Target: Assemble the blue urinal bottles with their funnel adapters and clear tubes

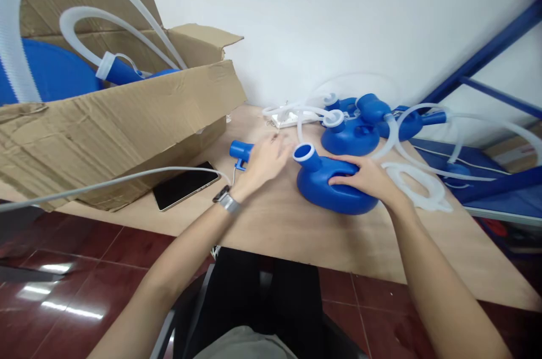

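right hand (364, 178) lies flat, fingers spread, on the blue vessel (326, 192) at frame centre, steadying rather than clasping it. left hand (262, 162), blurred, hovers loose and unclosed beside the small blue connector (240, 150) just left of centre. the vessel is probably best pinned firmly to the table (288, 223). no writing is readable.

"How's the light on your side?"

"Bright and even. The wall (339, 20) is almost washed out, and on the bench (296, 229) I see only a thin, soft shadow under the blue vessel (330, 192)."

"Any glare?"

"White patches on the glossy floor tiles (55, 297), lower left."

"Sharp?"

"Mostly. My left hand (265, 162) is smeared with motion blur. Straight lines bow near the edges, and the top right corner goes dark."
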`<state>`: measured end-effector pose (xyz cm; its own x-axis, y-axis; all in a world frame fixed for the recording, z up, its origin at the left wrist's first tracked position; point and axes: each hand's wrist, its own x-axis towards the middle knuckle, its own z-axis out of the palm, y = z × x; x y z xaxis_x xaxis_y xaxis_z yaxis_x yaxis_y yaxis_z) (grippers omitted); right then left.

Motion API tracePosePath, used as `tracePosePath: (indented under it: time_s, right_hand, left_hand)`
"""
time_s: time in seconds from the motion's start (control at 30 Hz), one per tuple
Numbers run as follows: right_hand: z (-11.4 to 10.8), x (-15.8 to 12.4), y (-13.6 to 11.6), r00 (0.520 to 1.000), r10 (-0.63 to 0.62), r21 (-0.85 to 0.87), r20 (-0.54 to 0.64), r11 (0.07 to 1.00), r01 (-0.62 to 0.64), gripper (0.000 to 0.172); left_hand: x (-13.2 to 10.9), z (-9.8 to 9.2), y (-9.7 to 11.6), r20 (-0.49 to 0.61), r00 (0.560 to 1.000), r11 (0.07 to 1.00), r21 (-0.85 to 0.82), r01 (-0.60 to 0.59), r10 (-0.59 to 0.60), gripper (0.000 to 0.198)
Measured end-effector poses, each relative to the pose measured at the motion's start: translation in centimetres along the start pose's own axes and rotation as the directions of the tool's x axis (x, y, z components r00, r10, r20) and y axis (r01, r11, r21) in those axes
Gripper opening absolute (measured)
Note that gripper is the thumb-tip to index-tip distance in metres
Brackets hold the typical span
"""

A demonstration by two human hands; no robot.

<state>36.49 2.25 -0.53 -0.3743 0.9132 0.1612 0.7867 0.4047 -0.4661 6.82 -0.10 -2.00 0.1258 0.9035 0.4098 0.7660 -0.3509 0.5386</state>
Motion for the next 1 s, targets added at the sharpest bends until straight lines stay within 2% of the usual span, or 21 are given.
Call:
tracePosePath:
  time_s: [0.07, 0.1, 0.17, 0.23, 0.27, 0.33, 0.37, 0.4, 0.47, 0.57, 0.63, 0.7, 0.8, 0.87, 0.93, 1.0]
  right_hand:
    - [-0.4, 0.3, 0.1, 0.998, -0.012, -0.059, -0.055, 0.998, 0.008, 0.073]
    - [-0.4, 0.4, 0.0, 0.994, -0.047, -0.096, -0.100, 0.995, 0.037, 0.076]
    - [-0.2, 0.4, -1.0, 0.964, -0.137, -0.191, -0.227, 0.977, 0.094, 0.077]
    - [0.9, 0.2, -2.9, 0.922, -0.220, -0.277, -0.320, 0.952, 0.131, 0.067]
    - [1.8, 0.1, -4.1, 0.913, -0.259, -0.300, -0.314, 0.940, 0.164, 0.060]
    - [4.2, 0.3, -6.5, 0.925, -0.349, -0.275, -0.151, 0.914, 0.300, 0.046]
    - [5.6, 0.7, -7.4, 0.926, -0.369, -0.237, -0.076, 0.909, 0.343, 0.044]
    - [7.0, 1.3, -8.1, 0.932, -0.359, -0.188, -0.055, 0.920, 0.343, 0.044]
    - [9.9, 3.1, -8.7, 0.958, -0.282, -0.130, -0.061, 0.953, 0.272, 0.050]
    - [13.5, 6.2, -8.3, 0.989, -0.128, -0.134, -0.073, 0.984, 0.117, 0.057]
    - [15.2, 7.6, -7.7, 0.996, -0.077, -0.134, -0.043, 0.988, 0.070, 0.055]
    - [16.4, 8.1, -7.3, 0.996, -0.073, -0.107, -0.056, 0.992, 0.067, 0.047]
    - [17.1, 7.7, -7.1, 0.981, -0.111, -0.002, -0.162, 0.994, 0.112, 0.036]
    - [16.9, 7.2, -7.2, 0.964, -0.109, 0.102, -0.242, 0.985, 0.137, 0.032]
    - [16.3, 6.7, -7.5, 0.949, -0.058, 0.239, -0.309, 0.961, 0.137, 0.034]
    - [15.6, 6.3, -7.9, 0.948, -0.002, 0.408, -0.317, 0.902, 0.138, 0.042]
  left_hand:
    - [-0.6, -0.6, -2.0, -0.106, 0.980, 0.959, 0.212, 0.187, -0.168, 0.054]
    - [-1.0, -0.9, -2.8, -0.133, 0.965, 0.929, 0.267, 0.255, -0.227, 0.056]
    - [-1.7, -1.3, -4.0, -0.109, 0.944, 0.892, 0.310, 0.329, -0.311, 0.059]
    - [-2.5, -1.6, -4.4, -0.041, 0.939, 0.897, 0.284, 0.339, -0.342, 0.062]
    - [-2.8, -1.8, -4.5, -0.013, 0.938, 0.905, 0.258, 0.338, -0.346, 0.065]
    - [-3.4, -2.0, -4.4, 0.031, 0.933, 0.916, 0.201, 0.346, -0.359, 0.071]
    - [-3.6, -2.1, -4.3, 0.055, 0.930, 0.920, 0.178, 0.349, -0.363, 0.072]
    - [-3.8, -2.2, -4.3, 0.080, 0.929, 0.924, 0.162, 0.346, -0.362, 0.072]
    - [-4.3, -2.3, -4.4, 0.124, 0.934, 0.937, 0.152, 0.316, -0.335, 0.063]
    - [-4.8, -2.3, -4.9, 0.142, 0.959, 0.961, 0.166, 0.221, -0.245, 0.044]
    - [-4.9, -2.1, -5.5, 0.114, 0.980, 0.978, 0.147, 0.147, -0.165, 0.046]
    - [-4.7, -2.0, -6.1, 0.032, 0.995, 0.991, 0.099, 0.087, -0.091, 0.059]
    - [-4.2, -1.7, -6.8, -0.120, 0.992, 0.999, 0.023, 0.038, -0.035, 0.082]
    - [-4.0, -1.6, -6.9, -0.181, 0.983, 1.000, 0.008, 0.021, -0.019, 0.093]
    - [-4.1, -1.4, -6.7, -0.192, 0.981, 1.000, 0.016, -0.007, 0.010, 0.098]
    - [-4.5, -1.1, -6.3, -0.158, 0.985, 0.997, 0.016, -0.073, 0.074, 0.100]
